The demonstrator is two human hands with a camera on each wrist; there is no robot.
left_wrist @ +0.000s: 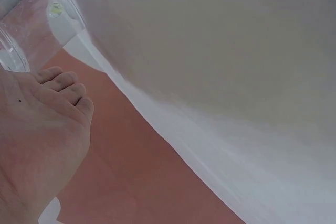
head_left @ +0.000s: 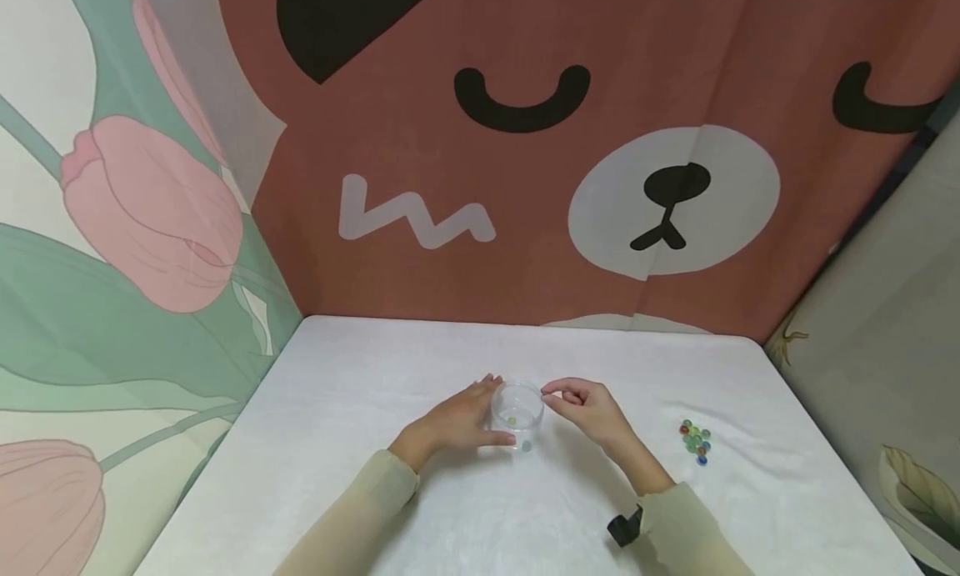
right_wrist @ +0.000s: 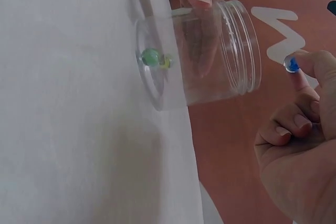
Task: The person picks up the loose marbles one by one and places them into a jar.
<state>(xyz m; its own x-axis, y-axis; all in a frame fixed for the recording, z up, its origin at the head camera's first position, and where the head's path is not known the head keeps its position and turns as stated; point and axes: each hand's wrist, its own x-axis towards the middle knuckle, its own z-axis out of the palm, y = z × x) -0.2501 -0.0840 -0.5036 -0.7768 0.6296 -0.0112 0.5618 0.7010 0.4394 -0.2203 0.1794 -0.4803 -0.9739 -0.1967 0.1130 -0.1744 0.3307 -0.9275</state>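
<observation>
A clear plastic jar (head_left: 517, 407) with no lid stands upright on the white-covered table. At its bottom lie a green marble (right_wrist: 151, 57) and a marble with yellow in it (right_wrist: 166, 61). My left hand (head_left: 457, 418) holds the jar from its left side, thumb in front and fingers behind, as the right wrist view also shows. Between thumb and index finger, my right hand (head_left: 592, 409) pinches a clear marble with a blue swirl (right_wrist: 291, 65). That hand is at the right of the jar's rim, with the marble just outside the mouth.
Several loose marbles (head_left: 695, 440) in green, red, orange and blue lie in a cluster on the table to the right. White cloth (head_left: 360, 368) covers the table. A brown curtain (head_left: 525, 293) with a bear face hangs behind its back edge.
</observation>
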